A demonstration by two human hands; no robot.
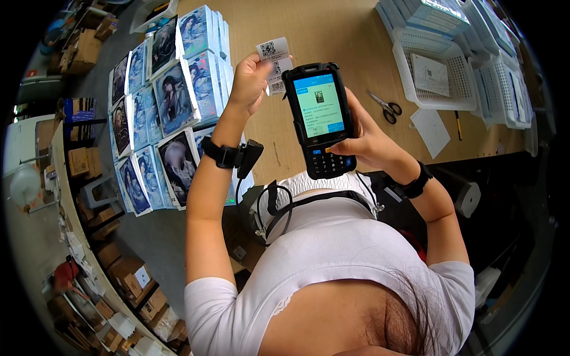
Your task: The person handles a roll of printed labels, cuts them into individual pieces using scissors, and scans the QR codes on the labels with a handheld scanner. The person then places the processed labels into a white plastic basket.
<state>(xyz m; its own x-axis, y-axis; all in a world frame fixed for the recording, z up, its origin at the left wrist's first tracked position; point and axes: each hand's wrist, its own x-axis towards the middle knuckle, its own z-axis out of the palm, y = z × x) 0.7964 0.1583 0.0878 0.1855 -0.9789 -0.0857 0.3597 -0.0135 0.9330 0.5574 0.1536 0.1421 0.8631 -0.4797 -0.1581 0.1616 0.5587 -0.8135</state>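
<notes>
My left hand point(250, 84) grips a strip of white paper labels point(274, 48) printed with square codes, held up above the table. In my right hand point(367, 135) is a black handheld barcode scanner point(319, 120) with a lit screen and a number keypad. My right thumb rests on an orange key above the keypad. The scanner's upper left corner overlaps the labels' edge in this view. Left of my left hand stand stacks of blue illustrated boxes point(200, 84), with illustrated cards or prints point(174, 100) lying on and against them.
Scissors point(386, 108) with black handles lie on the wooden table point(320, 26). Beyond them are a white paper point(431, 132), a yellow pencil point(458, 124) and a white plastic basket point(403, 66) holding a printed sheet. More boxes point(438, 15) fill the back right. Shelves with cardboard boxes point(78, 161) run along the left.
</notes>
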